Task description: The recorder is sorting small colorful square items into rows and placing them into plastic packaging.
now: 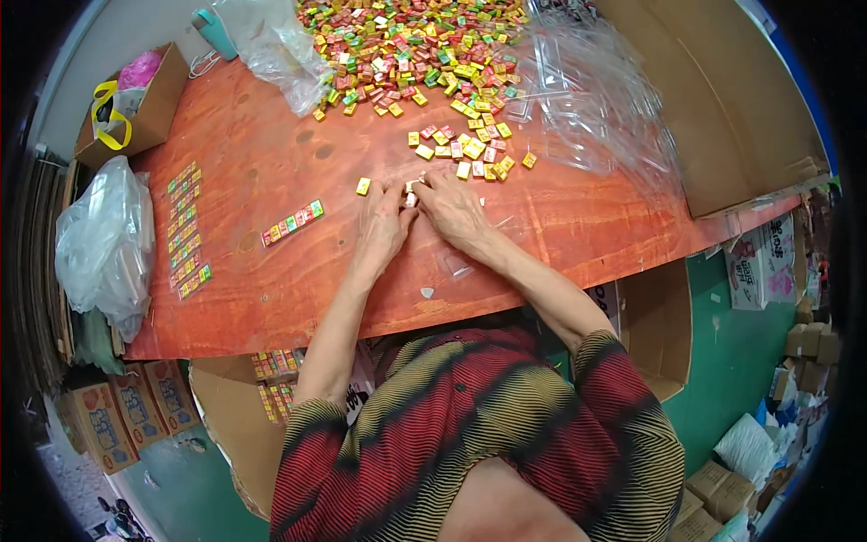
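Over the middle of the red wooden table [298, 289], my left hand [383, 221] and my right hand [452, 212] meet, fingertips closed on small boxes [411, 198] pinched between them. The fingers partly cover these boxes, so how many there are is hidden. A single small yellow box [364, 186] lies just left of my left fingers. Beyond my right hand, several loose yellow and red boxes [473, 148] are scattered. To the left of my left hand, a short strip of colourful boxes [292, 222] lies in a neat row.
A large heap of small boxes [406, 54] covers the far side. Clear plastic trays [587, 108] pile up beside a tall cardboard wall [722, 99]. Several packed rows [186, 226] line the left side, near a plastic bag [107, 239] and a cardboard box [153, 113]. An open carton [221, 397] stands below the edge.
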